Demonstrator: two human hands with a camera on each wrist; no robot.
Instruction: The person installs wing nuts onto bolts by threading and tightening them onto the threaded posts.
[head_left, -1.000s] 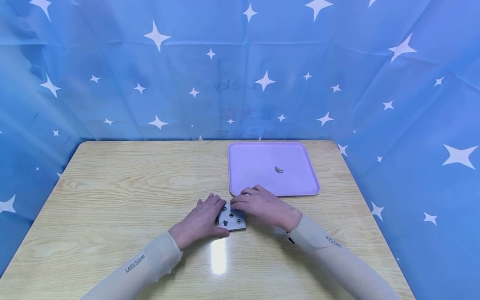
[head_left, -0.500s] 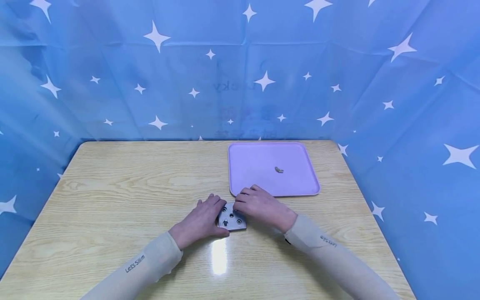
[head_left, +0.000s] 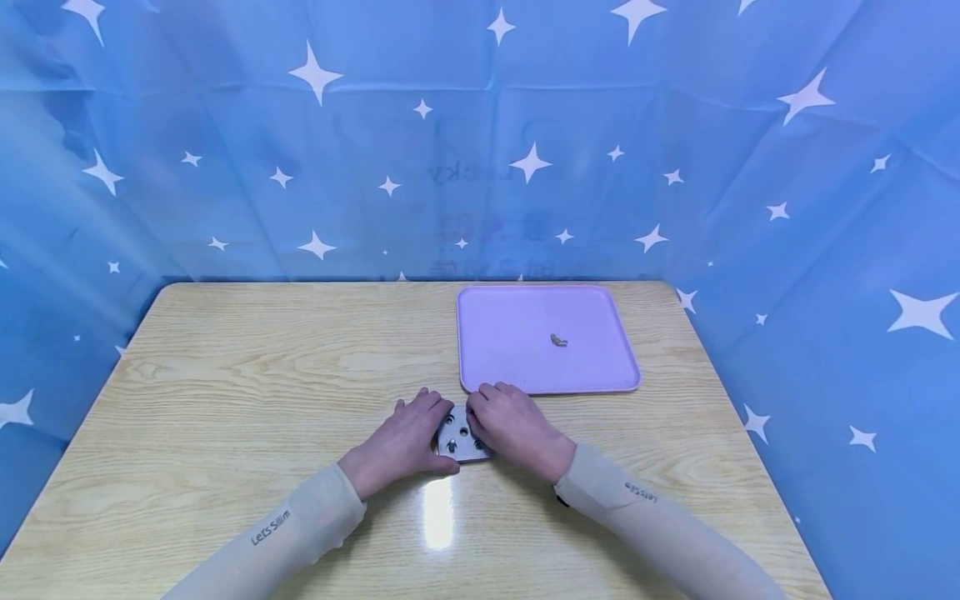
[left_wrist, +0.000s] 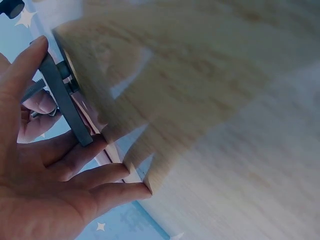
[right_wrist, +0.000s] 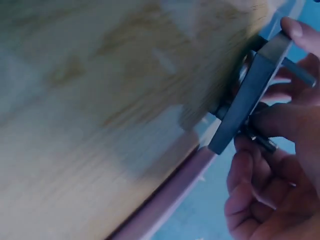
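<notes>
A grey metal plate [head_left: 465, 452] with several round holes lies on the table between my hands. Dark stubs stick out from the underside of the plate [left_wrist: 67, 105] in the left wrist view. My left hand [head_left: 397, 442] grips its left side, thumb at the near edge and fingers at the far one. One screw [right_wrist: 300, 72] stands in a near-left hole. Over the far-right corner is my right hand [head_left: 517, 429], fingers curled, thumb and forefinger pinching a second screw [right_wrist: 262, 141] at the plate's face. From the head, that screw is hidden behind my fingers.
Just beyond my right hand lies a purple tray [head_left: 517, 333] holding a few small brass-coloured pieces [head_left: 558, 340]. The wood-grain table [head_left: 300, 350] runs back to a blue curtain [head_left: 360, 208] with white stars, which also hangs at both sides.
My right hand has turned and drawn in, its knuckles lower and its wrist nearer to me and further left, covering more of the plate's right side. The left hand and plate stay put.
</notes>
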